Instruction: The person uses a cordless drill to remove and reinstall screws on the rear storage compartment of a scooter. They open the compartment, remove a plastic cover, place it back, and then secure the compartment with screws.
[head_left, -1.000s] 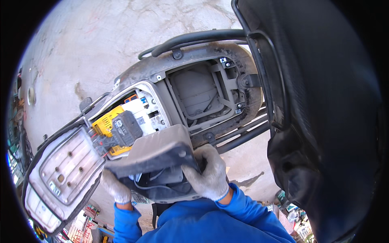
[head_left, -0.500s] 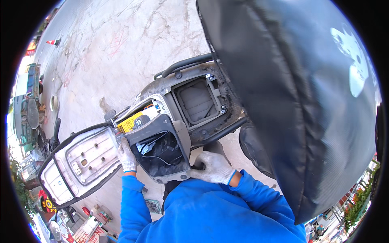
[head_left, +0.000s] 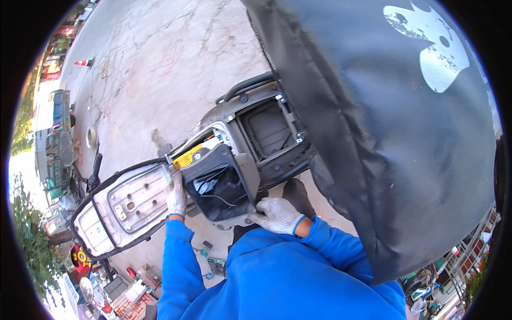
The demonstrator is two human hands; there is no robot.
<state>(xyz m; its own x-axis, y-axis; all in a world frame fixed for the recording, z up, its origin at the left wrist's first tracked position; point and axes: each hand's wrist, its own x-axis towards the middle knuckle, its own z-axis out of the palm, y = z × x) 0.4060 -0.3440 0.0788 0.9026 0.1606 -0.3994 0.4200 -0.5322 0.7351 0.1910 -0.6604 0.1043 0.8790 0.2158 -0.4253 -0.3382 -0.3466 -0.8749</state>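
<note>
Head view: left hand point(head_left: 176, 197) and right hand point(head_left: 278, 215) pinch a box point(head_left: 247, 170) at 2 sides; likely stiff, light plastic, best held by its rim point(head_left: 234, 220).

The ground point(head_left: 197, 40) is pale, dusty concrete with dark cracks, faint red scrawls and a brownish stain point(head_left: 158, 140) near the middle. The scooter point(head_left: 217, 113), with its seat raised, stands over it. A red-and-white traffic cone point(head_left: 84, 63) stands toward the far left, a pale ring point(head_left: 91, 138) lies nearer, and a small greenish crate point(head_left: 216, 266) rests beside the blue sleeve point(head_left: 180, 261).
</note>
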